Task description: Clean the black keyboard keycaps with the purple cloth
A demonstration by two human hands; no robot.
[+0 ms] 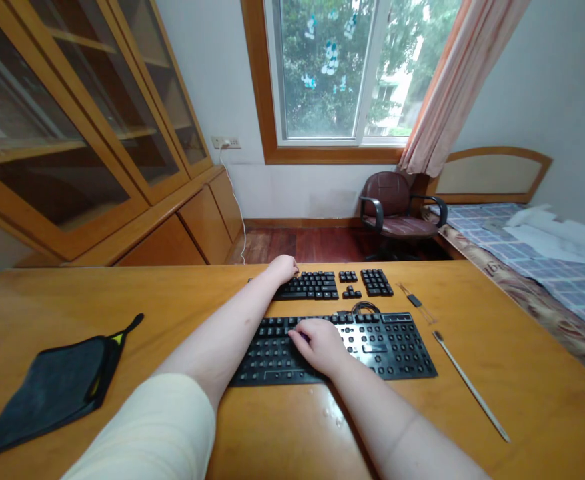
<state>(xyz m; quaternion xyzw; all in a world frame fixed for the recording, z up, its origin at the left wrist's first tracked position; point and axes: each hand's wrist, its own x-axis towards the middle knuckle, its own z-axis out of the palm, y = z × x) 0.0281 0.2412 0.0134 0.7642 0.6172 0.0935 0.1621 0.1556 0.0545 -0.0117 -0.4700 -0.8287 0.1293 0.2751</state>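
Observation:
A black keyboard (pixel 397 353) lies across the front of the wooden desk, with bare switches over much of it and some keycaps along its top row. My right hand (pixel 319 343) is on its middle-left part, thumb and fingers drawn together; whatever they pinch is too small to make out. Behind the keyboard, loose black keycaps (pixel 312 285) are laid out in keyboard order, with a number-pad group (pixel 377 283) at the right. My left hand (pixel 283 268) reaches to the far left part of these keycaps, fingers curled down and their tips mostly hidden.
Right of the keyboard lie a wire keycap puller (pixel 414 300) and a thin brush (pixel 472 387). A dark pouch (pixel 57 383) rests at the left. The keyboard's coiled cable (pixel 365 307) sits behind it. Beyond the desk (pixel 172 293) stands an office chair (pixel 397 207).

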